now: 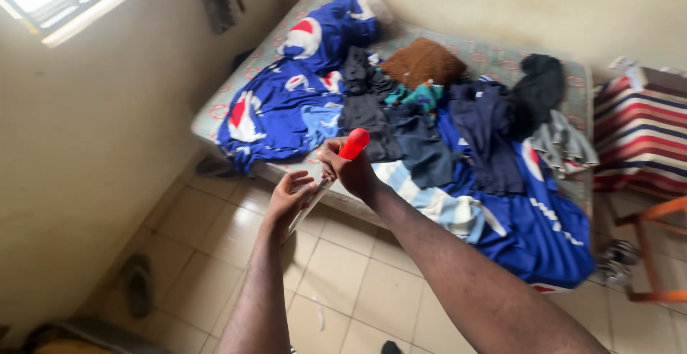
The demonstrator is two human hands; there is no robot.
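Your right hand (352,171) is closed around the red handle (353,144) of a slim tool, whose thin pale shaft (309,204) slants down to your left hand (290,200); those fingers curl loosely about its lower end, so both hands meet on the one tool (what kind is unclear). Beneath them lies a tiled floor (343,282), a dark sandal (137,282) near the wall. Just beyond stands a mattress (215,111) heaped with blue printed cloth (286,104), dark clothes (422,139) and a brown cushion (424,61). At right sit a striped bag (640,139) and an orange frame (655,254).
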